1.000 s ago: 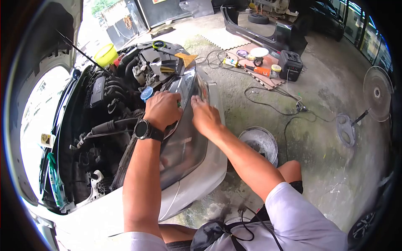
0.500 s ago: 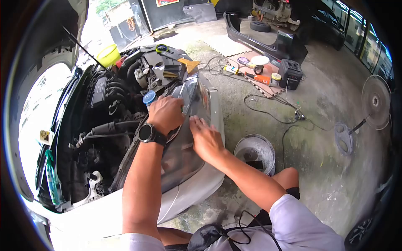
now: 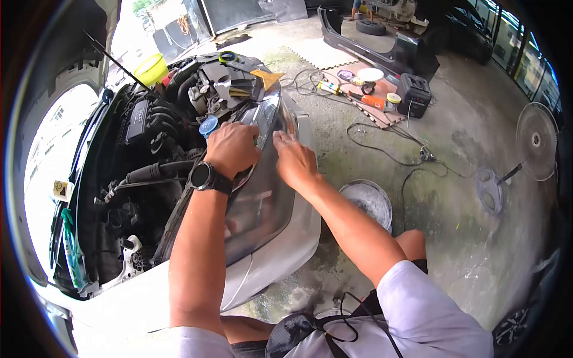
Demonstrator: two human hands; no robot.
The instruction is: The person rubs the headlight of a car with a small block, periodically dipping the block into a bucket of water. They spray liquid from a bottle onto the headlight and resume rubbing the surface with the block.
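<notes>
The large headlight [image 3: 259,209] of a white car lies under both my hands, its glossy lens looking smoky grey. My left hand [image 3: 231,148], with a black watch [image 3: 203,176] at the wrist, is curled at the lens's inner upper edge. Whatever its fingers pinch is hidden beneath them. Across the lens, on its outer upper side, my right hand [image 3: 295,161] has its fingers bent and drawn together. I cannot make out anything under its fingertips. A blue cap [image 3: 208,125] sits just beyond my left knuckles.
The open engine bay [image 3: 143,155] is on the left, with a yellow tub [image 3: 151,70] and an amber scraper [image 3: 268,79] beyond. On the floor are a bucket [image 3: 367,200], cables, a black power unit [image 3: 413,94], an orange tool [image 3: 373,101] and a fan [image 3: 535,140].
Both hands have moved farther up the headlight, the right one more. The right fingers, spread flat on the lens before, are now bent together. The view has shifted slightly.
</notes>
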